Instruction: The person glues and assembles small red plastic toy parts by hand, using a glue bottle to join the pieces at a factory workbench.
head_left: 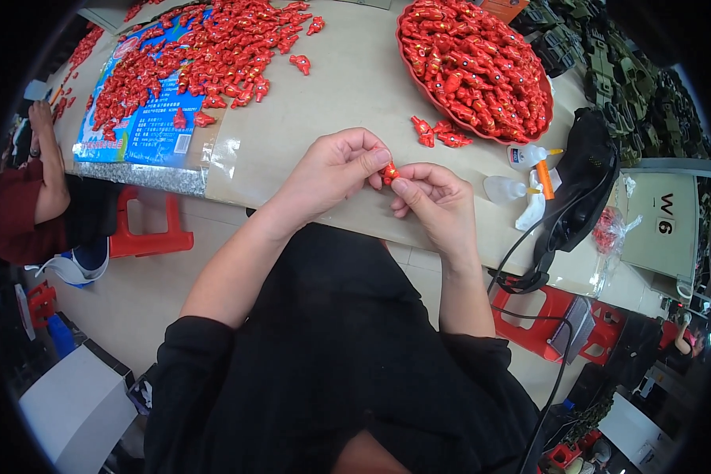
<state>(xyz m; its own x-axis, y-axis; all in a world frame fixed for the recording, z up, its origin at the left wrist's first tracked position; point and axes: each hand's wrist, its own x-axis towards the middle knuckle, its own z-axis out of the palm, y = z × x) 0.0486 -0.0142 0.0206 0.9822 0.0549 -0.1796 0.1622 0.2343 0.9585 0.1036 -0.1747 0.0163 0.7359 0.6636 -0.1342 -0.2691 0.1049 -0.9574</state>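
Between my fingertips is a small red plastic figure part (389, 173) with a bit of gold on it, held just above the table's near edge. My left hand (336, 167) pinches it from one side with thumb and forefinger. From the other side my right hand (438, 201) grips it, thumb on top and fingers curled beneath. The fingers cover much of the piece. Beyond my right hand, a red scalloped basin (482, 136) is heaped with similar red parts (482, 67), and a few loose ones (423, 131) lie beside its rim.
A pile of red parts (229, 55) covers a blue printed sheet (154, 126) at the left. Glue bottles (504, 189), an orange tube (544, 180) and a black bag (588, 170) with a cable lie right. Red stools (146, 237) stand below; another person's arm (49, 166) is far left.
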